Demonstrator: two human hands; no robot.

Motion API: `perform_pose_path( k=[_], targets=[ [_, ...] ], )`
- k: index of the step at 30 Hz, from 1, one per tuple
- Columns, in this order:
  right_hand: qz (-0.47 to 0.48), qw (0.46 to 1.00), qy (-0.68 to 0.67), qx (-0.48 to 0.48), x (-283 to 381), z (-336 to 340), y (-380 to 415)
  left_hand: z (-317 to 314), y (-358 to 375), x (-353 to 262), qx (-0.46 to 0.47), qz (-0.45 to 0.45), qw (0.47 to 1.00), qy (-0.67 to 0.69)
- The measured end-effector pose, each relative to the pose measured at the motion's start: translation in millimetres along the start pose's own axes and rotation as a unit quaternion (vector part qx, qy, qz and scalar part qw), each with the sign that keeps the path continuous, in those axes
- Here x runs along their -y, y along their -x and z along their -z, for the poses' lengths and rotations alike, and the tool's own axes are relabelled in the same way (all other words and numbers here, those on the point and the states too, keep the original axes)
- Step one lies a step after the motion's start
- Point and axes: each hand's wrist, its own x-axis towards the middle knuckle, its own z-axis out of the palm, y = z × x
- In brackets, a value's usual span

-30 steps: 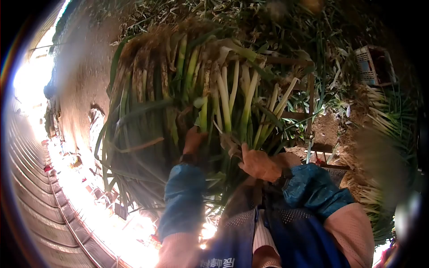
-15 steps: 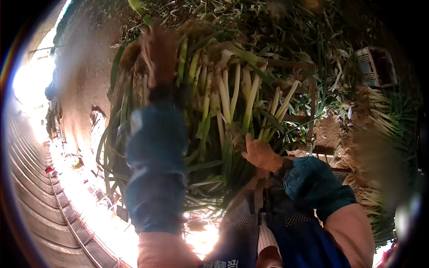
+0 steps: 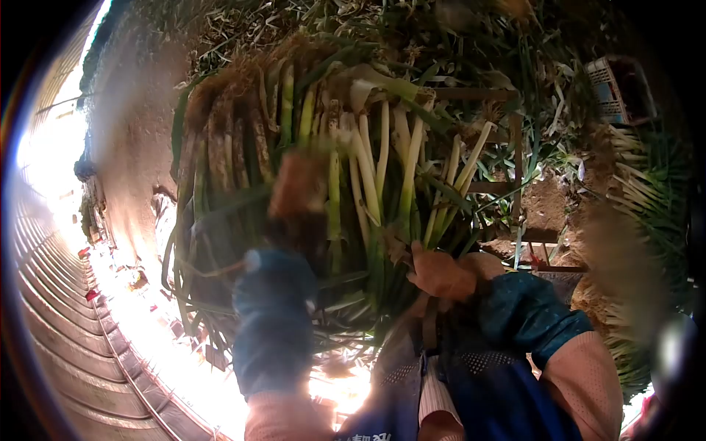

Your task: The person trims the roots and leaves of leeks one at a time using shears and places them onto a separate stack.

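A thick layer of green onions (image 3: 375, 158) lies across the rack in front of me, roots away from me and leaves toward my body. Over its middle, my left hand (image 3: 298, 184) is smeared by motion, so its fingers cannot be made out. My right hand (image 3: 445, 273) is curled closed low on the right, close to my apron. Beside its fingertips are a dry brownish leaf (image 3: 397, 250) and the green leaves of the onions. Whatever it grips is hidden by the fingers.
A brown rack frame (image 3: 517, 158) shows at the right of the onions. Beyond it stand a plastic crate (image 3: 620, 92) and more green onions (image 3: 640, 187) in a row. Leaf scraps (image 3: 456, 44) cover the far ground. Bare soil (image 3: 140, 140) lies on the left.
My left hand has come back from the far root ends toward my body. The green stalk at that hand is out of sight. My right hand has shifted slightly right and nearer me.
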Motion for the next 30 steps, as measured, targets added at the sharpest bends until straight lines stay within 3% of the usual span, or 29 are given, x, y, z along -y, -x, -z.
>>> perform_pose_path(
  k=[1,2,3,4,7,8,9,12,13,15,17,18,21,24,27,30],
  targets=[
    [0.0,1.0,0.005,-0.006,3,0,1,14,-35,19,0.025,0.192,0.959,0.205],
    [0.0,1.0,0.01,-0.01,4,1,0,29,-70,38,-0.033,0.378,0.842,0.383],
    [-0.002,1.0,0.01,-0.018,3,-1,-3,33,-96,53,-0.048,0.239,0.961,0.129],
    [-0.002,1.0,0.01,-0.025,-1,-5,-11,38,-109,62,-0.057,0.077,0.986,-0.14],
    [0.051,0.989,0.044,-0.134,-16,-14,-28,60,-142,20,-0.099,0.448,0.885,-0.082],
    [0.075,0.979,0.058,-0.181,-20,-18,-30,54,-126,7,-0.06,0.464,0.884,-0.006],
    [0.061,0.986,0.035,-0.154,-15,-14,-28,37,-93,-6,-0.018,0.479,0.875,0.069],
    [0.037,0.993,-0.005,-0.109,-1,4,-21,-35,30,-77,0.039,0.48,0.876,0.002],
    [0.036,0.993,-0.004,-0.117,0,-2,-15,-40,62,-102,0.077,0.555,0.811,0.166],
    [0.019,0.997,-0.023,-0.071,8,-1,-5,-56,101,-156,0.125,0.399,0.901,-0.113],
    [-0.007,0.998,-0.058,0.028,24,22,2,-61,111,-174,0.116,0.455,0.871,-0.146],
    [0.027,0.999,-0.039,0.013,19,11,2,-63,114,-177,0.11,0.482,0.854,-0.163],
    [0.08,0.997,0.006,0.017,11,-6,9,-40,79,-147,0.192,0.672,0.694,0.174],
    [0.051,0.997,0.005,0.062,46,41,21,-27,83,-126,0.125,0.713,0.509,0.466],
    [0.035,0.998,-0.014,0.051,54,48,23,-33,100,-126,0.045,0.689,0.525,0.497],
    [-0.01,0.997,-0.038,0.065,48,34,6,-25,93,-121,0.045,0.702,0.43,0.566]
  ],
)
